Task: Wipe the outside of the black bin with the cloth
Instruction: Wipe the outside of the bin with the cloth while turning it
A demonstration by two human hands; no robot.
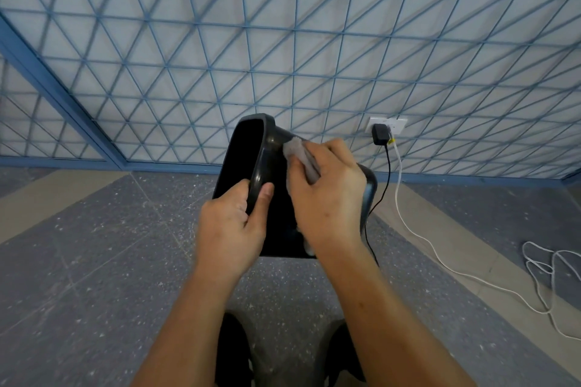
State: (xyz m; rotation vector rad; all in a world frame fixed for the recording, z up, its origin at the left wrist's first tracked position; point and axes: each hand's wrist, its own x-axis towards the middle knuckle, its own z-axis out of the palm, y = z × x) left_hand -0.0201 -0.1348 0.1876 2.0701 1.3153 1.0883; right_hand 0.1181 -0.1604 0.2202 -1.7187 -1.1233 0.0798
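Note:
The black bin is held up off the floor, tipped on its side with its open mouth facing left. My left hand grips the bin's rim, fingers inside and thumb on the outer wall. My right hand presses a grey cloth flat against the bin's upper outer wall, just behind the rim. Most of the cloth is hidden under my palm; a small bit shows below my wrist.
A wall with a blue diagonal grid stands close behind the bin. A socket holds a black adapter; a black cable and a white cable trail over the speckled floor at right. My knees are below.

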